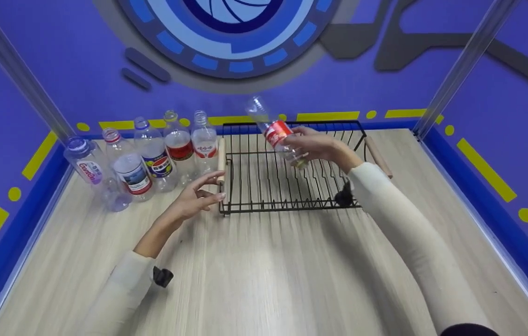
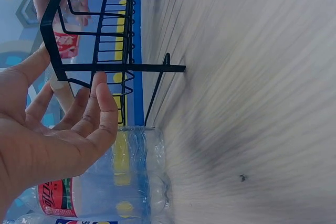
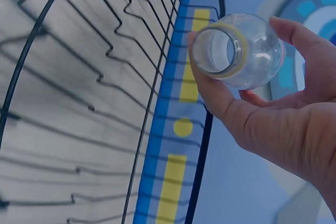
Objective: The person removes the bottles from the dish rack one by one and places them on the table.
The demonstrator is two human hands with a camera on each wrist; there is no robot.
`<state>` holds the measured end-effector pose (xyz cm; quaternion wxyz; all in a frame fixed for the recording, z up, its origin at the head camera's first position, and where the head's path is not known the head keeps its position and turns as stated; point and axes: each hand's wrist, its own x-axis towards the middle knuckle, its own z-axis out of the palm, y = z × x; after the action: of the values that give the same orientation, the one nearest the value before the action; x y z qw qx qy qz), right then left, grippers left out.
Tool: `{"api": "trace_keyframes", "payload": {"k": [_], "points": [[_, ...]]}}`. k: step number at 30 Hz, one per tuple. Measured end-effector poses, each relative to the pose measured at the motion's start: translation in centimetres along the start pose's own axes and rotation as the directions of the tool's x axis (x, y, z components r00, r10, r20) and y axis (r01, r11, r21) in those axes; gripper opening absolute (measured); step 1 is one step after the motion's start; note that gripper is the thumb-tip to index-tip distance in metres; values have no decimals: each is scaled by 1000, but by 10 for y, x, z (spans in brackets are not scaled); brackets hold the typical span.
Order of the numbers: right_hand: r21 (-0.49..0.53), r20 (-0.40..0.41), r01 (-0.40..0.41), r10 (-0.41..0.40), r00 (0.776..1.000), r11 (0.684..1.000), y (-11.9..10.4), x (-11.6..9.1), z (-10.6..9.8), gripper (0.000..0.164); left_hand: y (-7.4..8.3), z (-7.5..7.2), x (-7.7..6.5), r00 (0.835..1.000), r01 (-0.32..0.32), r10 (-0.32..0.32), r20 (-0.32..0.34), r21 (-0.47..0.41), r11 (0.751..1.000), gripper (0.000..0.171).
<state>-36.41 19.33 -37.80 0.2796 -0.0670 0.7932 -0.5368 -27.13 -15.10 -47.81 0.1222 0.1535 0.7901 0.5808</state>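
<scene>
My right hand point(image 1: 313, 142) grips a clear plastic bottle point(image 1: 258, 111) with a red label, tilted above the black wire rack point(image 1: 292, 205). The bottle's base points up and away; its uncapped mouth faces the camera in the right wrist view, with the right hand point(image 3: 294, 103) wrapped around its side. At the rack's near left corner, my left hand point(image 1: 194, 198) holds the frame beside the wooden handle point(image 1: 221, 154). In the left wrist view, the fingers of that left hand point(image 2: 58, 140) bend about the corner, partly hiding the handle.
Left of the rack several empty plastic bottles stand in a row, among them a purple-tinted bottle point(image 1: 89, 168) and a white-and-red labelled bottle point(image 1: 205, 144). A second wooden handle point(image 1: 378, 156) is on the rack's right side. Blue-purple walls point(image 1: 82, 60) enclose the wood-grain table point(image 1: 264, 280).
</scene>
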Motion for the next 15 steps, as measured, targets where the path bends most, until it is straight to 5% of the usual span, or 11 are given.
{"api": "trace_keyframes", "payload": {"k": [15], "points": [[81, -61, 131, -127, 990, 988, 41, -45, -53, 61, -1, 0, 1, 1000, 6, -6, -5, -21, 1000, 64]]}}
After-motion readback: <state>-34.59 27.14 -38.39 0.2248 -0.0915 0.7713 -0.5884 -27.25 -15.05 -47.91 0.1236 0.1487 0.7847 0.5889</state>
